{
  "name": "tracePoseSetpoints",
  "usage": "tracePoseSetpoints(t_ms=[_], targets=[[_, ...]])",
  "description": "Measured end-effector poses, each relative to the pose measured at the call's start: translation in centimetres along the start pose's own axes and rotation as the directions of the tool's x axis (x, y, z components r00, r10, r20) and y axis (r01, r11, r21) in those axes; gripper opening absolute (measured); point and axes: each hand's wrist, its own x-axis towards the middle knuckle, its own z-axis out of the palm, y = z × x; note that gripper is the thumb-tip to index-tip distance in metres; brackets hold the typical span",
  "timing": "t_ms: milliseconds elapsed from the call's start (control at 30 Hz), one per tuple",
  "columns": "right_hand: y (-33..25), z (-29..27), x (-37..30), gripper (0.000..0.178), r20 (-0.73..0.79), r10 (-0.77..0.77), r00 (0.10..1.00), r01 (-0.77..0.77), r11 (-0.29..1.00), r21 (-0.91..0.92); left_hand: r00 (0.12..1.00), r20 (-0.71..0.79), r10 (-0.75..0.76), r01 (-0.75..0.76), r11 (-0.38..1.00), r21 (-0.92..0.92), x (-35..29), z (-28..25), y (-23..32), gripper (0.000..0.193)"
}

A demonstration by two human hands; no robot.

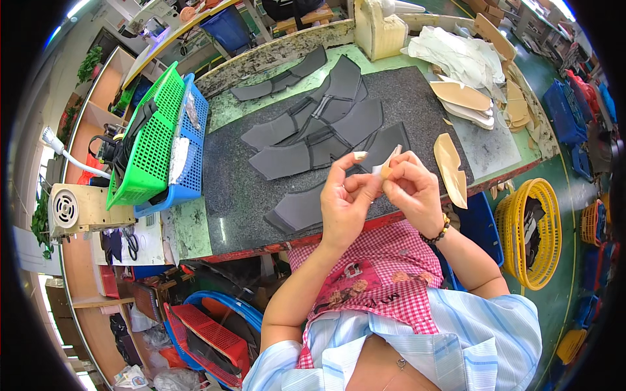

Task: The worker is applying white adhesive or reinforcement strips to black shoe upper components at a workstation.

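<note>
Close together above the front of the dark work board [225, 195], my two hands pinch a small beige-and-white piece [386, 168]. My left hand [350, 205] has thumb and fingertips closed at its left side. On its right side, the fingers of my right hand [414, 192] are bunched around it. Several dark grey padded fabric pieces [283, 159] with black seams lie overlapping on the board. Another grey fabric piece [297, 210] lies beside my left hand, partly hidden by it. Right of my right hand rests a curved beige sheet piece [451, 171].
Green [147, 143] and blue [195, 117] plastic baskets stand at the left. Farther right are stacked beige-and-white pieces [464, 101] and crumpled white sheets [456, 55]. A cream block [381, 32] stands at the back edge. A yellow basket [551, 234] sits below the table's right side.
</note>
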Motion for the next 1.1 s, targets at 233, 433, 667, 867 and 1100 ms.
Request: tracePoseSetpoints(t_ms=[233,433,667,867,1100], targets=[[-5.7,-6.7,-2.0,0.013,0.649,0.011,0.760,0.154,0.968,-0.197,0.948,-0.162,-0.275,0.315,0.890,0.330,3.0,-3.7,4.8,0.034],[-1.9,-5.9,-6.1,0.070,0.639,0.430,0.638,-0.709,0.653,0.268,0.843,0.483,0.238,-0.516,0.613,0.598,-3.0,-1.3,4.5,0.028],[3.5,-2.8,-1.5,0.044,0.097,0.396,0.913,-0.408,0.881,0.239,0.918,0.215,0.332,-0.395,0.776,0.491,-4.0,-4.0,3.6,0.045],[8.0,-0.4,2.7,0.037,0.093,0.086,0.992,-0.067,0.980,-0.188,0.946,-0.308,0.103,0.000,0.949,0.317,-2.1,-5.9,-3.4,0.039],[7.7,-0.5,2.9,0.045,0.179,0.097,0.979,-0.010,0.901,-0.434,0.953,-0.267,0.142,0.072,0.750,0.657,-1.4,-5.2,-1.9,0.043]])
